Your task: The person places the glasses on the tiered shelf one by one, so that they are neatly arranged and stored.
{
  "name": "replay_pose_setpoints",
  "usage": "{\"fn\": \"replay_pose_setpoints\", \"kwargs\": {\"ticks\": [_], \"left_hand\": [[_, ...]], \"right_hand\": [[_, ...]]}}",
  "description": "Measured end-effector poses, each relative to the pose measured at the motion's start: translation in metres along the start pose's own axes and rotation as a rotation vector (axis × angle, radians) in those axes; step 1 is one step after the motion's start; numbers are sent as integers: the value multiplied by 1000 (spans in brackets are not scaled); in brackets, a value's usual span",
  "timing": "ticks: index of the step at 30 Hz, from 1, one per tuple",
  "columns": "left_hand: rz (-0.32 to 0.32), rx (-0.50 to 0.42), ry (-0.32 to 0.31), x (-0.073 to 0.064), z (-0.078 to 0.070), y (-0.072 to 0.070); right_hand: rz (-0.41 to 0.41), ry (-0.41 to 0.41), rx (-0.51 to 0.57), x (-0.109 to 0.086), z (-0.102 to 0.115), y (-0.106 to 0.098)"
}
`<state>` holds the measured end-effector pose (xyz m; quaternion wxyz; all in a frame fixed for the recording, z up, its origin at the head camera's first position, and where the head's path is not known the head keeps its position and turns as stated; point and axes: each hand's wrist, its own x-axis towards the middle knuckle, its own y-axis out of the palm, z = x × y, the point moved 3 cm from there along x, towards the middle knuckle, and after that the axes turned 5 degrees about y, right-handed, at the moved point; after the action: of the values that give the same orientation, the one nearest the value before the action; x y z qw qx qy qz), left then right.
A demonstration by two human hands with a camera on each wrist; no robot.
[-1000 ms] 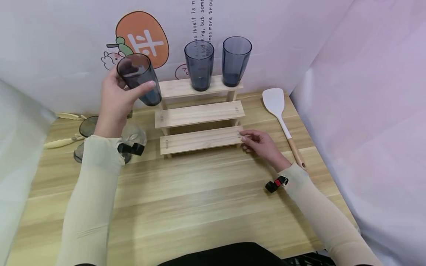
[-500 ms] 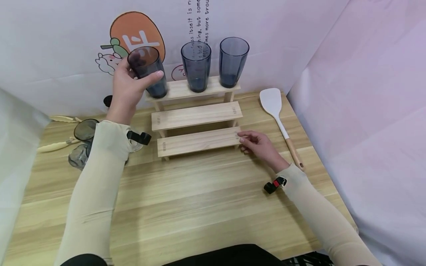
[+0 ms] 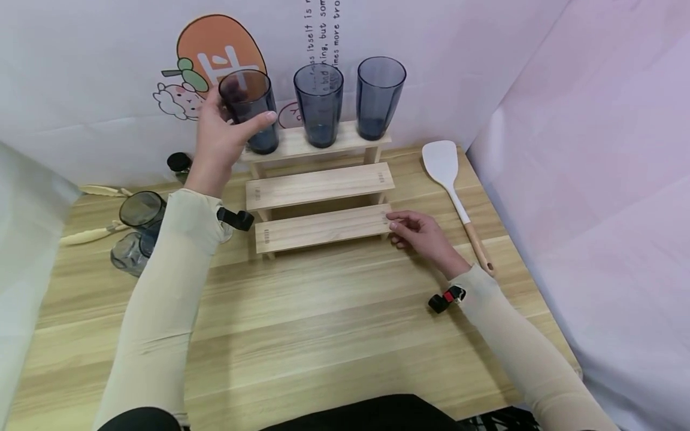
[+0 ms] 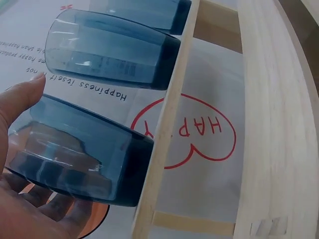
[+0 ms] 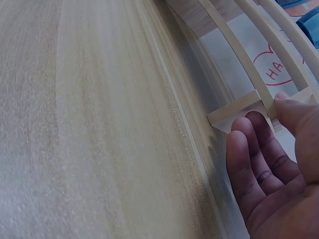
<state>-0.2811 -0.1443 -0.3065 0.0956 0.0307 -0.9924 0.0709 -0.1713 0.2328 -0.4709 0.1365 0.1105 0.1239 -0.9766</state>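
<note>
My left hand (image 3: 220, 140) grips a blue-grey drinking glass (image 3: 257, 129), thumb on one side and fingers around the other. In the left wrist view the base of this glass (image 4: 94, 149) meets the top shelf at its left end. Two matching glasses, one in the middle (image 3: 319, 108) and one at the right (image 3: 380, 99), stand upright on that same shelf. The three-tier wooden rack (image 3: 323, 187) has bare middle and bottom shelves. My right hand (image 3: 423, 236) pinches the right end of the bottom shelf (image 5: 259, 107), thumb along its edge and fingers curled beside it.
A white spatula (image 3: 446, 170) with a wooden handle lies right of the rack. At the left are a dark glass (image 3: 142, 209), a clear glass vessel (image 3: 128, 252), a black-capped jar (image 3: 179, 163) and cream-coloured utensils (image 3: 94, 234). A printed white sheet (image 3: 458, 60) hangs behind.
My left hand has carried the glass rightward, from left of the rack onto the top shelf's left end, bringing it from tilted to nearly upright. My right hand has stayed at the bottom shelf.
</note>
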Motion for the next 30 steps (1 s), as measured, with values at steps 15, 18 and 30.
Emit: {"fn": "replay_pose_setpoints", "kwargs": {"ticks": [15, 18, 30], "left_hand": [[-109, 426, 232, -102, 30, -49], [-159, 634, 293, -135, 39, -76], [-259, 955, 152, -191, 76, -126]], "right_hand": [[-6, 13, 22, 1, -2, 1], [-4, -1, 17, 2, -1, 2], [-7, -17, 29, 1, -2, 2]]}}
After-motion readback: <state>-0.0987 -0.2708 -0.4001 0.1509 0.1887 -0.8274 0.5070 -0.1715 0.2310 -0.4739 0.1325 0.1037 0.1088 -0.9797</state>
